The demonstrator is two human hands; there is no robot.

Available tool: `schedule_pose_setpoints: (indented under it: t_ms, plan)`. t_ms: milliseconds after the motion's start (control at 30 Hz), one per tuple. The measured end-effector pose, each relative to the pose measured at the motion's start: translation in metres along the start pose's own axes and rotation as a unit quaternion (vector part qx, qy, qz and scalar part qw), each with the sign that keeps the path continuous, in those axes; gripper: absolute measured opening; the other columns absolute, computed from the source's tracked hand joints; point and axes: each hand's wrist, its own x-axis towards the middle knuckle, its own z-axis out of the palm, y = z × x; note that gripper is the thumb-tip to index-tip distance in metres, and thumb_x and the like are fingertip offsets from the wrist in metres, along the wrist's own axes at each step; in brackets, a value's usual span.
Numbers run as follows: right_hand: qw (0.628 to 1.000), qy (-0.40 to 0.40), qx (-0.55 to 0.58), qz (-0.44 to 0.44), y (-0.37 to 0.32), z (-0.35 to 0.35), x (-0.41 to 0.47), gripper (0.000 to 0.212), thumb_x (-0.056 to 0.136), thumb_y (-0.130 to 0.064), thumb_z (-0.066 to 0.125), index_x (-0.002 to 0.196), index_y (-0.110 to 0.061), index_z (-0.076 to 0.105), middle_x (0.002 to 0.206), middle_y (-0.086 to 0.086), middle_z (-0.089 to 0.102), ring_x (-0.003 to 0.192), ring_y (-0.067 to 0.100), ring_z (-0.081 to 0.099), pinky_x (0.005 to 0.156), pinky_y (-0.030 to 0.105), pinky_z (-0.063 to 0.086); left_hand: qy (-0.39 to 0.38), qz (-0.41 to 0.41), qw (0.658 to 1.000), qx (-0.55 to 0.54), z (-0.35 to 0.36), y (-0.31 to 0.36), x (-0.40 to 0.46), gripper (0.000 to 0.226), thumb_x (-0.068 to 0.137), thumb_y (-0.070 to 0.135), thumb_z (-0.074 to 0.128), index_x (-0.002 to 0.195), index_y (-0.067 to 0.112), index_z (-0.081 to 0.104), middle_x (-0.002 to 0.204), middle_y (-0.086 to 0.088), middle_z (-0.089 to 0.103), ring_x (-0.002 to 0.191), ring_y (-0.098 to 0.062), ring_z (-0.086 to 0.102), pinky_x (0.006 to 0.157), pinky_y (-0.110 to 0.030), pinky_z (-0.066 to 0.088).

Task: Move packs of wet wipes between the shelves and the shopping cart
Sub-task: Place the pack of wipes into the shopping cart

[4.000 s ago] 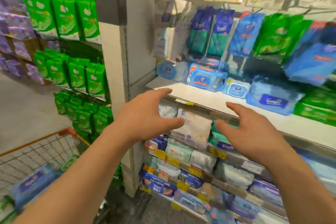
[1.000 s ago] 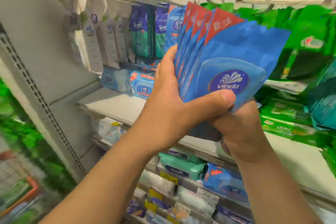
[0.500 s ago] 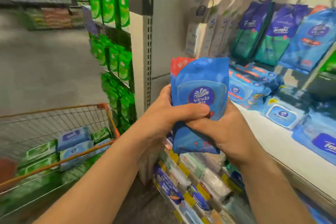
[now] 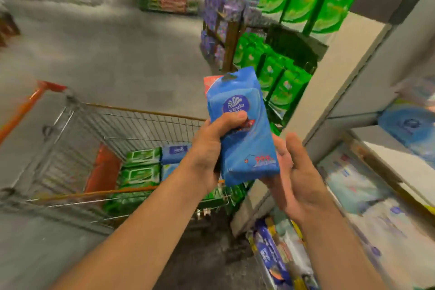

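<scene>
Both hands are raised in front of the person, above the near edge of the shopping cart (image 4: pixel 77 129). Starting from the left side, the cart is a wire basket with an orange handle and orange rim, and it stands on the grey floor (image 4: pixel 106 54) of the aisle. Inside it lie green packs (image 4: pixel 141 165) in a row, and beside them, toward the right, a few blue packs (image 4: pixel 175 151); how many there are cannot be told, because the picture is blurred.

Next comes the left hand (image 4: pixel 209 148). Its fingers are curled round a bundle of blue Vinda wet wipes packs (image 4: pixel 244 134), with the thumb pressed across the front, just under the round logo. The bundle stands almost upright, tilted a little to the left, and a red corner of a pack behind shows at its top left. It is in the air between the cart and the shelves.

The right hand (image 4: pixel 299 176) is just beside the bundle, on its right. Its palm is turned toward the packs and its fingers are straight and loose; they touch or nearly touch the lower right edge, but they do not close on it.

Further right are the shelves (image 4: pixel 353 92), with a grey upright post. Green hanging packs (image 4: pixel 282 82) are behind the bundle, and blue and white packs, much blurred, lie on the lower shelves at the far right.
</scene>
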Motion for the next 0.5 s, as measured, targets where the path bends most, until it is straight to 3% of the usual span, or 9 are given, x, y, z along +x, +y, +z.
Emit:
schedule_pose_setpoints:
  t_ms: [67, 167, 233, 300, 367, 433, 500]
  plan:
    - [0.996, -0.017, 0.075, 0.041, 0.018, 0.014, 0.01, 0.116, 0.061, -0.066, 0.086, 0.151, -0.01, 0.039, 0.141, 0.012, 0.062, 0.134, 0.032, 0.055, 0.103, 0.044, 0.045, 0.025, 0.019, 0.999, -0.023, -0.022, 0.013, 0.007, 0.055, 0.05, 0.032, 0.082, 0.102, 0.014, 0.074, 0.096, -0.012, 0.073, 0.081, -0.03, 0.072, 0.076, -0.045, 0.063]
    - [0.991, -0.022, 0.128, 0.032, 0.048, 0.042, 0.029, 0.112, 0.048, -0.063, 0.095, 0.139, -0.012, 0.055, 0.132, 0.011, 0.068, 0.119, 0.026, 0.066, 0.1, 0.044, 0.053, 0.063, 0.049, 0.996, -0.041, -0.048, 0.027, 0.02, 0.064, 0.057, 0.031, 0.085, 0.117, 0.011, 0.072, 0.12, -0.022, 0.07, 0.115, -0.045, 0.067, 0.1, -0.062, 0.053]
    - [0.99, -0.036, 0.131, 0.026, 0.06, 0.06, 0.043, 0.112, 0.05, -0.059, 0.095, 0.143, -0.014, 0.052, 0.138, 0.009, 0.064, 0.126, 0.026, 0.062, 0.107, 0.048, 0.047, 0.088, 0.061, 0.993, -0.052, -0.061, 0.03, 0.028, 0.071, 0.06, 0.032, 0.086, 0.125, 0.009, 0.069, 0.13, -0.025, 0.066, 0.124, -0.049, 0.061, 0.106, -0.068, 0.045]
    - [0.99, -0.052, 0.132, 0.011, 0.068, 0.075, 0.063, 0.119, 0.058, -0.054, 0.094, 0.154, -0.012, 0.038, 0.151, 0.012, 0.052, 0.14, 0.031, 0.049, 0.119, 0.054, 0.033, 0.11, 0.085, 0.988, -0.067, -0.07, 0.031, 0.038, 0.073, 0.063, 0.032, 0.086, 0.128, 0.006, 0.066, 0.127, -0.024, 0.066, 0.119, -0.043, 0.063, 0.106, -0.067, 0.046]
    - [0.989, -0.045, 0.139, 0.004, 0.072, 0.085, 0.083, 0.118, 0.061, -0.05, 0.094, 0.154, -0.007, 0.037, 0.151, 0.017, 0.05, 0.142, 0.034, 0.046, 0.123, 0.054, 0.026, 0.141, 0.104, 0.981, -0.081, -0.076, 0.032, 0.047, 0.083, 0.062, 0.032, 0.087, 0.135, 0.002, 0.06, 0.13, -0.021, 0.066, 0.118, -0.041, 0.064, 0.105, -0.064, 0.049]
    - [0.989, -0.048, 0.138, 0.012, 0.075, 0.087, 0.103, 0.116, 0.059, -0.048, 0.095, 0.151, -0.004, 0.041, 0.147, 0.018, 0.054, 0.138, 0.033, 0.051, 0.12, 0.051, 0.034, 0.179, 0.116, 0.974, -0.079, -0.082, 0.032, 0.057, 0.091, 0.059, 0.035, 0.088, 0.139, 0.004, 0.058, 0.133, -0.021, 0.067, 0.12, -0.041, 0.065, 0.098, -0.056, 0.057]
    - [0.99, -0.049, 0.13, 0.016, 0.08, 0.088, 0.122, 0.106, 0.058, -0.044, 0.096, 0.144, -0.004, 0.05, 0.139, 0.016, 0.062, 0.127, 0.029, 0.061, 0.107, 0.044, 0.05, 0.217, 0.128, 0.966, -0.053, -0.091, 0.031, 0.069, 0.093, 0.055, 0.038, 0.086, 0.138, 0.006, 0.058, 0.128, -0.018, 0.07, 0.11, -0.032, 0.071, 0.078, -0.038, 0.062]
